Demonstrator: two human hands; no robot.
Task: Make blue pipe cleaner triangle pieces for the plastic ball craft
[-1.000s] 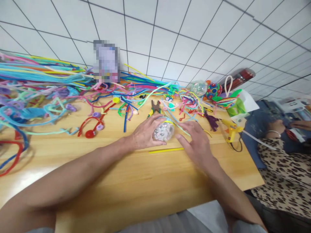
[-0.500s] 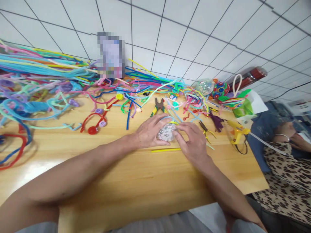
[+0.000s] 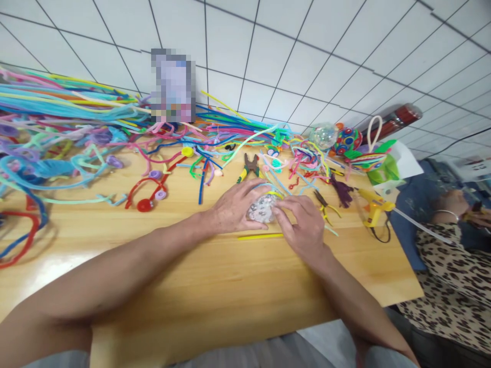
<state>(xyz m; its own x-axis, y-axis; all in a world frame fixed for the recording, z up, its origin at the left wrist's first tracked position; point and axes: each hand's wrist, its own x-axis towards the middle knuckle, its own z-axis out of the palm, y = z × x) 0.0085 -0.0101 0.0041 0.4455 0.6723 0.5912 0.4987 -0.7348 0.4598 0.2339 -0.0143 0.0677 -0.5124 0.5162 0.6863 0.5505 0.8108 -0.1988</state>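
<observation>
A whitish, silvery ball [image 3: 261,209] sits between my hands above the table, with a yellow and a light blue strip, like pipe cleaners, along its top edge. My left hand [image 3: 236,207] is wrapped around the ball's left side, thumb below and fingers over the top. On the right, my right hand [image 3: 303,220] pinches thumb and forefinger together at the ball's edge; what lies between the fingertips is too small to tell. Just below the ball lies a yellow pipe cleaner [image 3: 261,236] on the wooden table [image 3: 230,286].
Pliers [image 3: 251,166] lie behind my left hand, smaller pliers [image 3: 326,205] right of my right hand. A yellow glue gun [image 3: 376,207] stands near the right edge. Piles of pipe cleaners [image 3: 69,105] line the tiled wall. Beyond the right edge sits another person [image 3: 441,240].
Both hands and the ball stay almost in place. My right fingertips have shifted very slightly at the ball's edge. The other person's hand at the right has moved.
</observation>
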